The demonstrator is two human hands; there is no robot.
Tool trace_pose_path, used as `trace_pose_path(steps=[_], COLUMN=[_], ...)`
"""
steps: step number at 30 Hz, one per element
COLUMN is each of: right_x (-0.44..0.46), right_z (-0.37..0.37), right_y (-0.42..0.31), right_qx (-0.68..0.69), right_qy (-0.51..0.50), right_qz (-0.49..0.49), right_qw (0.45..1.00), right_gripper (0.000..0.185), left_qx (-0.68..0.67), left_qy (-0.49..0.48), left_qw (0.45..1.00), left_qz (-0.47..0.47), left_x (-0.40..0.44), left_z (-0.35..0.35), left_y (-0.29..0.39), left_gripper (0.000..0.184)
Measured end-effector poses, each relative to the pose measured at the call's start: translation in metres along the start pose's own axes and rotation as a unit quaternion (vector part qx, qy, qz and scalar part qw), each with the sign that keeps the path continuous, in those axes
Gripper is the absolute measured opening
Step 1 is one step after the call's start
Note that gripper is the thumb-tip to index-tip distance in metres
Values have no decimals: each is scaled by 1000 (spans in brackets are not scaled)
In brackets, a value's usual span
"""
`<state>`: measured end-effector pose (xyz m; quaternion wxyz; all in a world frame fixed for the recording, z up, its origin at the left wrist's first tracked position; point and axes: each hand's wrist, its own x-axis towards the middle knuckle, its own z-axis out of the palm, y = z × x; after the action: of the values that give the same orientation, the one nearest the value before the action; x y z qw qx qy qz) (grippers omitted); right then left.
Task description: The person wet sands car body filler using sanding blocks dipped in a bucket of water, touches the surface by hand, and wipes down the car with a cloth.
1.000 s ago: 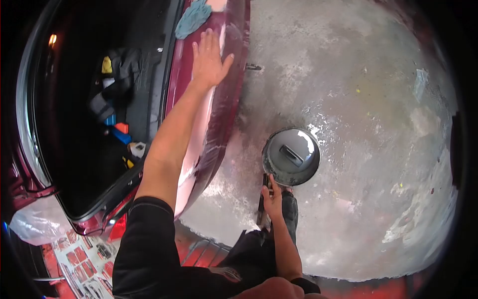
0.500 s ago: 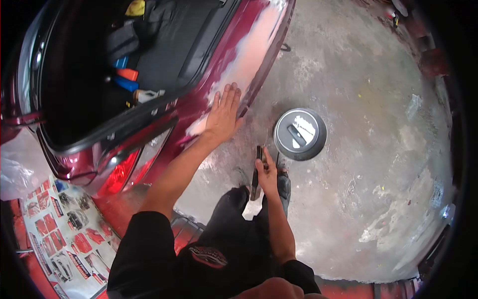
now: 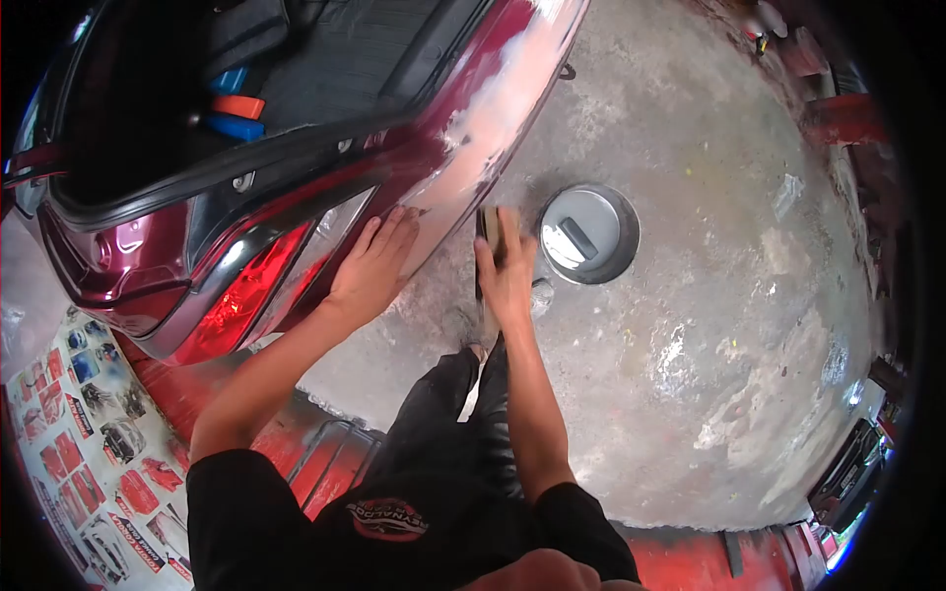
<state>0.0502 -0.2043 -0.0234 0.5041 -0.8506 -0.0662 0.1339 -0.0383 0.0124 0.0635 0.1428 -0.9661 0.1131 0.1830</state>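
Block (image 3: 492,229), long, tan and dark-edged, is gripped in my right hand (image 3: 507,273), beside the maroon, pink-patched car bumper (image 3: 483,128); left hand (image 3: 372,264) flat on that. Likely light, stiff; best held along its sides.

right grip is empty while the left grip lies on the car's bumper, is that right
Not quite: the head view shows the right grip holding a long, narrow block. The left grip does lie on the car's bumper.
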Motion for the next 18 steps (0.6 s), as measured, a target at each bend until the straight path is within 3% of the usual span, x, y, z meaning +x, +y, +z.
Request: trace_pose_path(steps=[4,7,10,13,14,18], right_x=[49,46,-5,11,37,78], right_z=[21,29,48,41,54,47], right_y=[-30,-63,-79,-74,-49,-49], right_qx=[-138,-193,-168,-252,-270,-300], right_qy=[80,8,-12,-41,30,68], right_qz=[-134,-23,-50,-53,-38,28], right_qw=[978,981,984,965,962,951], right_gripper=[66,62,60,61,63,61], left_qx=[-66,-129,-86,-83,-98,-118], left_qy=[-14,-55,31,7,-5,10], left_qw=[997,987,985,980,981,980], left_qz=[40,79,145,183,170,160], left_x=[-21,-23,-24,-8,-5,3], left_z=[-38,-88,-144,-185,-183,-166], left_y=[-13,-36,-57,-72,-71,-74], left_gripper=[81,66,48,33,31,23])
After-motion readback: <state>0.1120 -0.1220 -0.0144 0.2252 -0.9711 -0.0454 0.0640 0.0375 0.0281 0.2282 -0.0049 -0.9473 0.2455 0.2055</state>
